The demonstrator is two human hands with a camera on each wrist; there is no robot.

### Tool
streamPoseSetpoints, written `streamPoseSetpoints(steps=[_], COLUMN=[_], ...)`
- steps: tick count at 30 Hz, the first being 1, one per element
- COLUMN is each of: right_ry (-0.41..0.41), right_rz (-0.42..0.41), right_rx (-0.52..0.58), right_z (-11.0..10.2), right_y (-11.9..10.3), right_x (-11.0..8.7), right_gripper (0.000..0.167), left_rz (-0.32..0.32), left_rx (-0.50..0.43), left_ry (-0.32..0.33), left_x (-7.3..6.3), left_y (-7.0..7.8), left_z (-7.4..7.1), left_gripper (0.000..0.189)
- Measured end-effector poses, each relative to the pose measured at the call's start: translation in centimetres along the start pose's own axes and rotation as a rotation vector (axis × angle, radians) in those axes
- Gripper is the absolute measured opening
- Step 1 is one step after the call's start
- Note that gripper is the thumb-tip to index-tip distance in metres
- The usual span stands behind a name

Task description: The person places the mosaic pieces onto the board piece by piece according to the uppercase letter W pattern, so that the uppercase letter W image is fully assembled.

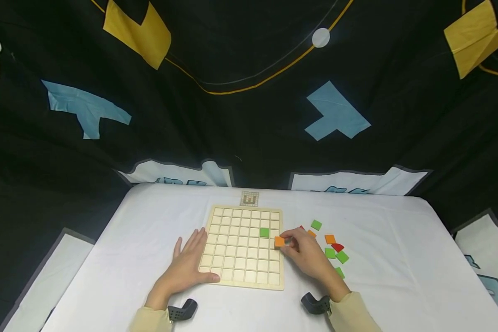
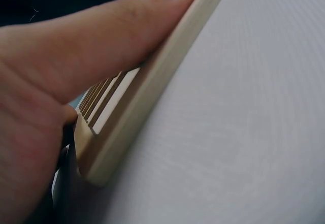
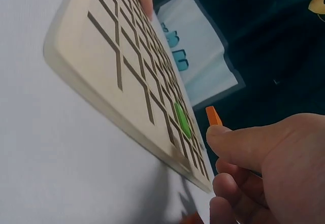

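Note:
A pale wooden board [image 1: 240, 282] with a grid of square recesses lies on the table. One green square tile [image 1: 264, 232] sits in a recess at its right part. My left hand [image 1: 187, 267] rests along the board's left edge, fingers straight and spread, thumb over the near left corner. In the left wrist view the thumb [image 2: 101, 41] lies on the board's rim. My right hand [image 1: 305, 251] pinches an orange square tile [image 1: 279, 242] over the board's right edge. The right wrist view shows that orange tile [image 3: 213, 116] between thumb and fingers, raised above the board.
Right of the board, loose on the white tablecloth [image 1: 398, 276], lie green tiles [image 1: 317, 225], orange tiles [image 1: 329, 239] and a red quarter-round piece [image 1: 338, 247]. A small card with a grid pattern [image 1: 249, 198] lies beyond the board's far edge. A dark curtain [image 1: 249, 138] hangs behind the table.

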State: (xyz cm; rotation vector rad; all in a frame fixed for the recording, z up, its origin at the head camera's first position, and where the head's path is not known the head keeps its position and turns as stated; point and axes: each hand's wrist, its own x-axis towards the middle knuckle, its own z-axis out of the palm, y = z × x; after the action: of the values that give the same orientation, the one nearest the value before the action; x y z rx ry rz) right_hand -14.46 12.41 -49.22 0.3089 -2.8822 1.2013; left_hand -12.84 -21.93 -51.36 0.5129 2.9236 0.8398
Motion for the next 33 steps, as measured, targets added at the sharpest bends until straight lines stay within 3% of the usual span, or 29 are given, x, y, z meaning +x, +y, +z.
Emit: streamPoseSetpoints(steps=[16, 33], right_ry=[-0.019, -0.035], right_rz=[-0.011, -0.043], right_rx=[0.000, -0.112], right_z=[1.8, 2.4], right_y=[-1.0, -1.7], right_x=[0.7, 1.3], right_gripper=[0.029, 0.026], left_rz=[0.007, 0.020], left_rx=[-0.006, 0.000], left_ry=[0.003, 0.009], left_x=[-0.1, -0.1], left_y=[0.0, 0.1], left_z=[0.1, -0.1], left_gripper=[0.131, 0.129])
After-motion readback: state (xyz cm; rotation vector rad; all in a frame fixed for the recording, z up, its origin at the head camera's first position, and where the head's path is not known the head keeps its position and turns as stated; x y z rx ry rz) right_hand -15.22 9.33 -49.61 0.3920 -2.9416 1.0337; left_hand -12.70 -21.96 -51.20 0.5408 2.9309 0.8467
